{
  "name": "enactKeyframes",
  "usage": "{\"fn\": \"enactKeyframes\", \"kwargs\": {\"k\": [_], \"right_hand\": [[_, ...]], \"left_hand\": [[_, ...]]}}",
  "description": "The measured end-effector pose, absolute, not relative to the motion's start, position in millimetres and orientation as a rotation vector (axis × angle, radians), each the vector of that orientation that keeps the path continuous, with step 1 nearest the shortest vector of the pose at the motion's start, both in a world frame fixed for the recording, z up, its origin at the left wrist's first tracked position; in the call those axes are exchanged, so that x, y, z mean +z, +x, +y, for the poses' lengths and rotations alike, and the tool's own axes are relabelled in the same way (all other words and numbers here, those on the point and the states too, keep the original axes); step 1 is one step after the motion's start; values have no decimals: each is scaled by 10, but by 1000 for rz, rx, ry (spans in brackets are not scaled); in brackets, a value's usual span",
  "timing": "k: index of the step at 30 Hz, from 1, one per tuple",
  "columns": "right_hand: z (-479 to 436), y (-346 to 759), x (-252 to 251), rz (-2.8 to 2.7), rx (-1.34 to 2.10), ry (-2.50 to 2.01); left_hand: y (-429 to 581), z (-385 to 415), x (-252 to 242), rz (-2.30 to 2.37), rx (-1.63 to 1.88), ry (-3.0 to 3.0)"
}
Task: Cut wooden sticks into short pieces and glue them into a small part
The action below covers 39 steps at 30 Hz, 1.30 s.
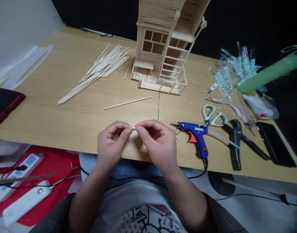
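Observation:
My left hand [114, 139] and my right hand [158, 139] meet near the table's front edge. Both are closed in a pinch, thumb against forefinger, on a tiny pale wooden piece [133, 128] between the fingertips. Its exact shape is too small to make out. Just beyond my hands lies a single thin wooden stick [127, 103]. To the right of my right hand rests a blue hot glue gun [195, 134] with an orange trigger. Farther back stands a model house [153, 58] built of sticks, with windows, a ladder and a railed porch.
A pile of wooden sticks [102, 68] lies back left. On the right are scissors [212, 117], black-handled pliers [238, 142], a dark phone [276, 144], clear plastic wrappers [233, 71] and a green cylinder [269, 72]. A red-cased phone [5, 105] sits left; a power strip [22, 173] is below.

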State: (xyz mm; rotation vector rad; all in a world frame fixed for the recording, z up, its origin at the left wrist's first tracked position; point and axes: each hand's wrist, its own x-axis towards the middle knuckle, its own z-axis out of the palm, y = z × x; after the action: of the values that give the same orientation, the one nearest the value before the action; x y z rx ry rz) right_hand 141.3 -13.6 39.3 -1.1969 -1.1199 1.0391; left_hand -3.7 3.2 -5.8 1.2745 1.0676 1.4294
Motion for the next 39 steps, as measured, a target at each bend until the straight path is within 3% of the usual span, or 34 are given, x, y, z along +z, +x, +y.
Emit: {"fn": "enactKeyframes", "kwargs": {"k": [28,39], "right_hand": [[-144,1360,349,-1115,996,-1200],[-161,1387,298,-1023,1129,-1143]], "left_hand": [[-41,30,-89,1043,1428,1225],[8,19,-37,1041,1428,848]]}}
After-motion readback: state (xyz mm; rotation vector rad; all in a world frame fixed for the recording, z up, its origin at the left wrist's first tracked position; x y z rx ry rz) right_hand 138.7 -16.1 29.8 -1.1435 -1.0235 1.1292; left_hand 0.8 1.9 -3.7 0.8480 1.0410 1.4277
